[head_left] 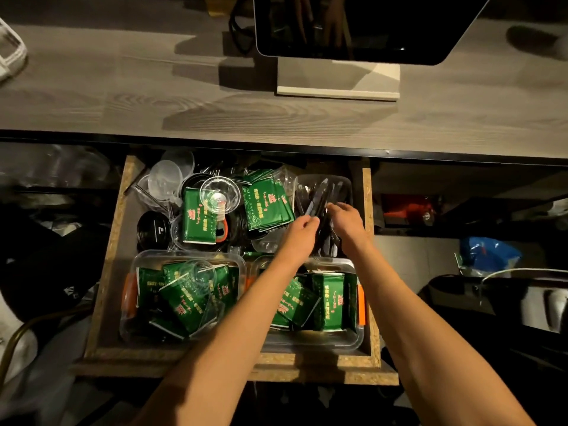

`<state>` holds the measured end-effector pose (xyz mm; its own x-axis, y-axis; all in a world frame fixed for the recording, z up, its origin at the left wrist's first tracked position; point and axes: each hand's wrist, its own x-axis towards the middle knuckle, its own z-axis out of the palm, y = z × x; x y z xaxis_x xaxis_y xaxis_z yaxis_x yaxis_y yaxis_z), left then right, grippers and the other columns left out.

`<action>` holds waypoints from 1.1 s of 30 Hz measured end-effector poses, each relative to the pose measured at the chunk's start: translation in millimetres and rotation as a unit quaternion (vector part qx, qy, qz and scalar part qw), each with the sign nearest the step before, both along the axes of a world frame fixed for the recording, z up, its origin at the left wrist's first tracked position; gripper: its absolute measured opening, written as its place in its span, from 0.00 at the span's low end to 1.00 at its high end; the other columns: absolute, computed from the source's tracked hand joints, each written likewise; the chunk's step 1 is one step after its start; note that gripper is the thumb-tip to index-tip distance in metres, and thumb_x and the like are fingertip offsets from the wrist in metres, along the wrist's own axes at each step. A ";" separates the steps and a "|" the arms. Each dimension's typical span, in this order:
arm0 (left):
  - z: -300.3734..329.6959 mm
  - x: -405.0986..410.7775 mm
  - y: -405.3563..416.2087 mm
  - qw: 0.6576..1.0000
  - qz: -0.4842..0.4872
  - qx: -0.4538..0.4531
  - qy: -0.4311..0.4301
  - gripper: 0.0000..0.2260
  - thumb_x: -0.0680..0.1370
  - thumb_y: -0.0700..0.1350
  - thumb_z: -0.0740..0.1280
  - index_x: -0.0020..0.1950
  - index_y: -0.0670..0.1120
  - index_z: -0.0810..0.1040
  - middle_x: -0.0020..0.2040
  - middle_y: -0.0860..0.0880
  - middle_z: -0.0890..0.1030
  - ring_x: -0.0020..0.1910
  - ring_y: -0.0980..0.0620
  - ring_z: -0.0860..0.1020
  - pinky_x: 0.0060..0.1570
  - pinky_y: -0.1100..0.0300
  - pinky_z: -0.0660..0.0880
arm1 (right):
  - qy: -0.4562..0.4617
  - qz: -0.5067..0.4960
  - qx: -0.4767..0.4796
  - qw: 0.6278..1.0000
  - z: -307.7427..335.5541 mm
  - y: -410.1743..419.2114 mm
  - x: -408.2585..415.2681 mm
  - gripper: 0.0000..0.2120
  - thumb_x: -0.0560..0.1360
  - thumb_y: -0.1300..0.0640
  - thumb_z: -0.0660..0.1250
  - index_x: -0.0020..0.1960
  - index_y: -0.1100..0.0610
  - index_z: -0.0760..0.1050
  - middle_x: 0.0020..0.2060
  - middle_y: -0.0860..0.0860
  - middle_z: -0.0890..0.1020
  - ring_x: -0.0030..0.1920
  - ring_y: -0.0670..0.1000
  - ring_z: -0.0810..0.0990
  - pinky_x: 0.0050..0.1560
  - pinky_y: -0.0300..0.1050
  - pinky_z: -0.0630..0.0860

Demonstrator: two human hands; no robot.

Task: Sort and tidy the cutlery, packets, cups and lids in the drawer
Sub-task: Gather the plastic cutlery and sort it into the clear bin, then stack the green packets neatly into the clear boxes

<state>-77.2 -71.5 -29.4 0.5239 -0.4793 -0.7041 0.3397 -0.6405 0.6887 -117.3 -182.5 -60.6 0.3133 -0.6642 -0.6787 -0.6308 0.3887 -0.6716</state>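
Observation:
The wooden drawer (106, 256) stands pulled out under the counter. Black plastic cutlery (316, 198) fills a clear tray (345, 182) at its back right. My left hand (299, 233) pinches a few black cutlery pieces over that tray. My right hand (345, 222) reaches into the same tray, fingers curled among the cutlery. Green packets (267, 204) lie heaped in the middle. More green packets fill two clear tubs at the front, left tub (135, 262) and right tub (358, 336). Clear cups (167, 182) and black lids (153, 230) crowd the back left.
A clear lid (219, 195) rests on a green packet in the middle. The grey wood counter (153, 96) above the drawer carries a dark screen (368, 26) on a white stand. Dark clutter and a blue bag (488, 253) sit on shelves either side.

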 end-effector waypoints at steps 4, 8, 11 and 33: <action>14.5 2.4 25.1 0.992 0.094 -0.077 0.018 0.18 0.84 0.52 0.58 0.72 0.48 0.72 0.68 0.50 0.75 0.64 0.52 0.74 0.66 0.51 0.72 | -0.071 -0.038 0.002 0.997 8.8 24.2 -8.3 0.17 0.80 0.52 0.63 0.67 0.56 0.74 0.57 0.53 0.80 0.53 0.49 0.78 0.56 0.47 0.74; 32.9 0.0 52.8 0.984 0.132 -0.117 0.014 0.16 0.85 0.50 0.57 0.69 0.45 0.74 0.64 0.49 0.78 0.61 0.50 0.78 0.60 0.55 0.76 | -0.176 -0.058 0.027 0.982 42.2 52.3 -15.3 0.08 0.81 0.59 0.61 0.56 0.53 0.77 0.43 0.50 0.81 0.39 0.46 0.77 0.43 0.41 0.75; 37.8 -7.1 78.1 0.981 0.146 -0.127 0.001 0.13 0.85 0.48 0.56 0.65 0.47 0.75 0.59 0.47 0.81 0.57 0.50 0.80 0.54 0.56 0.78 | -0.198 -0.014 0.018 0.980 58.2 79.0 -30.2 0.08 0.81 0.61 0.61 0.53 0.55 0.79 0.39 0.49 0.82 0.39 0.46 0.78 0.44 0.43 0.75; 15.0 29.4 286.7 0.977 0.122 0.012 -0.174 0.17 0.84 0.50 0.59 0.72 0.51 0.72 0.69 0.54 0.74 0.68 0.55 0.71 0.62 0.61 0.65 | 0.011 0.195 -0.003 0.981 5.6 279.6 5.6 0.27 0.78 0.54 0.68 0.73 0.62 0.66 0.69 0.56 0.73 0.69 0.55 0.72 0.69 0.45 0.68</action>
<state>-47.8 215.3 -14.3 0.8308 -0.2953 -0.4718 0.2320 -0.5867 0.7758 -111.7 97.2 -55.0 0.5304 -0.5000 -0.6846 -0.7446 0.1114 -0.6582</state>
